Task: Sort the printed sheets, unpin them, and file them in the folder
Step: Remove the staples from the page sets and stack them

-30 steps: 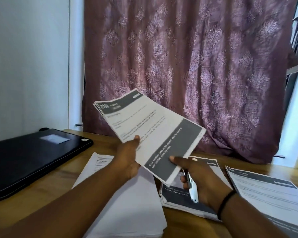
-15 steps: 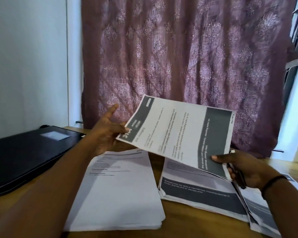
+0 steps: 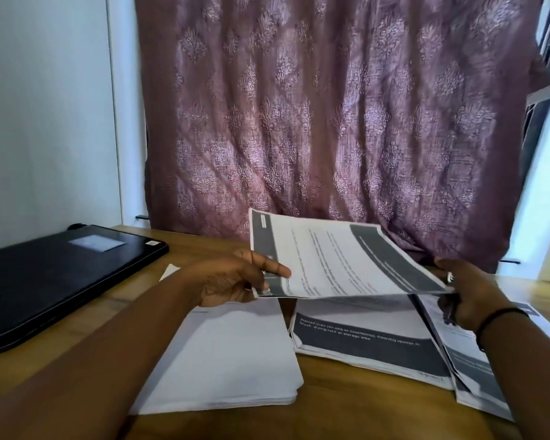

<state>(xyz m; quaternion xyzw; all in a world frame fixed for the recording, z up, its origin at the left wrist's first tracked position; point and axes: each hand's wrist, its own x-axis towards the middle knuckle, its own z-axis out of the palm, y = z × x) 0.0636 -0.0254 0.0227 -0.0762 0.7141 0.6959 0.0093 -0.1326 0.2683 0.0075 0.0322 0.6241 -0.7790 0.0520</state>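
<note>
Dim interior — daylight enters at the right edge and glows through the curtain (image 3: pixel 331 122). Motion blur softens the sheets (image 3: pixel 340 258); wide-angle distortion bends the edges.

A room in a home serves as a desk space: a wooden table (image 3: pixel 200 249) against a patterned mauve curtain (image 3: pixel 331 106), with a black folder (image 3: pixel 61 271) and paper stacks (image 3: pixel 235 354).

Patterned curtain (image 3: pixel 331 122) (mauve) behind wooden table (image 3: pixel 204 249).
</note>
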